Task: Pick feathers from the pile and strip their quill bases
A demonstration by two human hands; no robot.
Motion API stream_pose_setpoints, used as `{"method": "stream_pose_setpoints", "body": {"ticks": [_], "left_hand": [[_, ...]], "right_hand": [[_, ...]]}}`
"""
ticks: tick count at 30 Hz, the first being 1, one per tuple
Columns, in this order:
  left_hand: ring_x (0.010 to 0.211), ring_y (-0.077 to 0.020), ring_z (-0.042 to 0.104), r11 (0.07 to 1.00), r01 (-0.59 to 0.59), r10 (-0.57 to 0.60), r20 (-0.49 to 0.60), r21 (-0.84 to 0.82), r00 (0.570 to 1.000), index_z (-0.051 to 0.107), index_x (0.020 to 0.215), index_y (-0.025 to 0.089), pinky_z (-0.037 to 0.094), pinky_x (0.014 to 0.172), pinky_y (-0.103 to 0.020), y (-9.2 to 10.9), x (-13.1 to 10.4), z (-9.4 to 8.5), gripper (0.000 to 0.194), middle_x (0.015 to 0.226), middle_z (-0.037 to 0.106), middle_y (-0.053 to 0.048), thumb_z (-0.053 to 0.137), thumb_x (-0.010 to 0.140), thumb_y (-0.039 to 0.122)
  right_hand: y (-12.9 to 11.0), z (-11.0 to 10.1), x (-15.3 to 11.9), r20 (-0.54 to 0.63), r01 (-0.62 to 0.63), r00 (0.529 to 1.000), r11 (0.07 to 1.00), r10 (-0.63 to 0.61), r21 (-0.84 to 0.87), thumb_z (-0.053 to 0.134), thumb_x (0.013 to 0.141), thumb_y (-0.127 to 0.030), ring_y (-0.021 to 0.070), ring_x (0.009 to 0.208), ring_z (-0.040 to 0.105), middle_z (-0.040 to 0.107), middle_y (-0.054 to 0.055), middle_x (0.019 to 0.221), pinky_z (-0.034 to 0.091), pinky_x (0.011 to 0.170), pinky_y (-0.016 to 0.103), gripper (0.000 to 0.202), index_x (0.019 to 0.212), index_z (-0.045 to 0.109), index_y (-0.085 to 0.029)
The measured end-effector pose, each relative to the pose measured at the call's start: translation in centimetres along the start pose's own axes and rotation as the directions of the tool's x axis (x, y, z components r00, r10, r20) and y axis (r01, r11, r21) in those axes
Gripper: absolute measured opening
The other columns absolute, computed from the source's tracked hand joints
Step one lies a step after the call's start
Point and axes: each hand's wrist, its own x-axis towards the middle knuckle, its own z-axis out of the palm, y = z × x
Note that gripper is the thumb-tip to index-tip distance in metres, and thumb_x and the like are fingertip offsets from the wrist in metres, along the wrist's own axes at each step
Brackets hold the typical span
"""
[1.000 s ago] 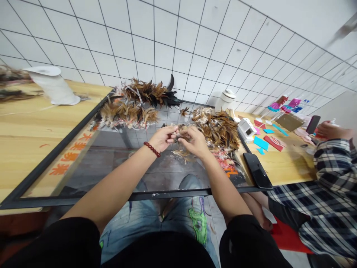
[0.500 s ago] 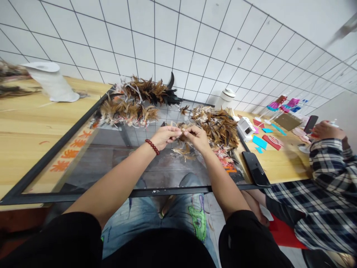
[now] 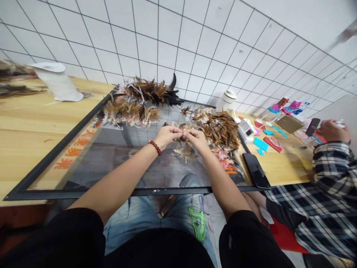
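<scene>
My left hand (image 3: pixel 167 136) and my right hand (image 3: pixel 196 139) meet over the dark glass panel (image 3: pixel 111 152), fingertips pinched together. Between them is a small brown feather, mostly covered by the fingers. A dark red bead bracelet (image 3: pixel 155 147) circles my left wrist. Just beyond my right hand lies a large heap of brown feathers (image 3: pixel 220 128). Loose pale feathers (image 3: pixel 184 152) lie below the hands. To the left, a bundle of brown feathers (image 3: pixel 131 111) rests in front of a darker feather bundle (image 3: pixel 153 93).
A white roll (image 3: pixel 58 82) stands on the wooden table (image 3: pixel 25 130) at left. Along the right are a phone (image 3: pixel 256 170), a white device (image 3: pixel 247 130), a white bottle (image 3: pixel 227 100) and coloured cutouts (image 3: pixel 260 144). A person in a checked sleeve (image 3: pixel 331 160) works at far right.
My fingertips have come closer together around the feather. The whole view has shifted slightly. At far right, the other person's hand has moved a little.
</scene>
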Motion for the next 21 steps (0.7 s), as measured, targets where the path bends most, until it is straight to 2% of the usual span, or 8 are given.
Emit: {"method": "stream_pose_setpoints", "body": {"ticks": [4,7,11,13,15,18,21], "left_hand": [[0.054,-0.0091,0.056,0.991,-0.102,0.102,0.001,0.088,0.995,0.069,0.066,0.010,0.045,0.056,-0.022,-0.13,-0.05,0.53,0.020,0.060,0.066,-0.002,0.081,0.050,0.014],[0.058,-0.0104,0.059,0.988,-0.110,0.110,0.002,0.108,0.994,0.069,0.066,0.010,0.048,0.061,-0.024,-0.38,-0.03,0.76,0.020,0.062,0.066,-0.002,0.080,0.049,0.011],[0.050,-0.0063,0.051,1.000,-0.023,0.023,-0.030,-0.018,0.999,0.070,0.072,0.010,0.037,0.045,-0.017,-0.13,-0.11,0.58,0.026,0.060,0.063,-0.001,0.082,0.049,0.014],[0.047,-0.0044,0.047,0.990,0.050,-0.048,0.021,-0.131,0.999,0.069,0.075,0.010,0.028,0.040,-0.015,0.16,-0.15,0.35,0.030,0.058,0.060,0.000,0.083,0.049,0.016],[0.046,-0.0037,0.046,0.980,0.098,-0.084,0.083,-0.176,0.993,0.068,0.075,0.010,0.024,0.038,-0.015,0.34,-0.16,0.18,0.031,0.058,0.059,0.000,0.083,0.049,0.016],[0.046,-0.0046,0.047,0.994,0.096,-0.092,0.079,-0.050,0.993,0.068,0.073,0.010,0.027,0.038,-0.016,0.26,-0.23,0.26,0.029,0.059,0.060,-0.001,0.083,0.049,0.015],[0.044,-0.0047,0.044,0.994,0.007,-0.011,0.041,0.105,0.999,0.068,0.068,0.010,0.029,0.039,-0.017,0.02,-0.38,0.64,0.022,0.053,0.058,0.001,0.081,0.051,0.016]], "right_hand": [[0.02,-0.07,-0.10,-0.078,0.030,0.996,0.992,-0.040,-0.126,0.063,0.074,-0.040,0.0119,0.057,0.052,0.063,0.000,0.062,0.042,0.058,0.025,0.024,0.070,0.068,-0.017],[0.10,-0.05,-0.20,-0.118,0.112,0.980,0.939,-0.158,-0.324,0.058,0.079,-0.035,0.0140,0.063,0.054,0.063,0.001,0.067,0.043,0.062,0.026,0.020,0.071,0.065,-0.018],[0.03,-0.06,-0.28,-0.109,0.236,0.931,0.801,-0.349,-0.549,0.051,0.083,-0.028,0.0160,0.071,0.056,0.062,0.002,0.074,0.043,0.068,0.028,0.016,0.073,0.061,-0.020],[-0.01,-0.12,-0.28,-0.112,0.240,0.919,0.764,-0.377,-0.599,0.049,0.084,-0.024,0.0165,0.072,0.056,0.062,0.003,0.074,0.042,0.068,0.028,0.014,0.074,0.059,-0.020],[-0.07,-0.13,-0.32,-0.118,0.240,0.912,0.745,-0.392,-0.622,0.049,0.084,-0.022,0.0169,0.073,0.056,0.062,0.003,0.075,0.041,0.069,0.028,0.013,0.074,0.058,-0.020],[-0.27,0.07,-0.60,-0.091,0.263,0.902,0.703,-0.423,-0.660,0.047,0.086,-0.021,0.0171,0.076,0.056,0.062,0.003,0.077,0.040,0.072,0.029,0.014,0.076,0.057,-0.020],[-0.59,0.41,-0.97,0.011,0.329,0.891,0.628,-0.454,-0.705,0.048,0.088,-0.024,0.0175,0.081,0.057,0.064,0.004,0.080,0.039,0.077,0.031,0.015,0.079,0.059,-0.020]]}}
